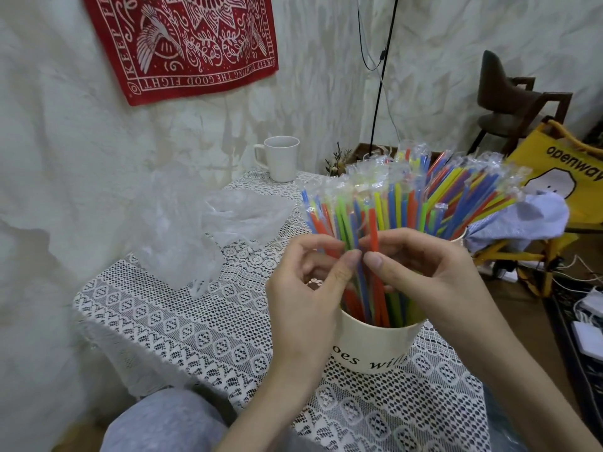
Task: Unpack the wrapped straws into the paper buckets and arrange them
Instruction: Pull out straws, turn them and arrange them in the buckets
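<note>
Covering table (182, 324): lace cloth; red banner (192, 40) behind.

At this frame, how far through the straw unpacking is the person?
Well along. Done: the near paper bucket stands packed with wrapped straws, a second bucket behind it is also full, and the empty plastic bag lies on the lace tablecloth. In hand: the left hand and right hand pinch straws in the near bucket, arranging them. Left: finish tidying; no loose straws are visible.

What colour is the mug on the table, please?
The mug is plain white, shown in the head view.
</note>
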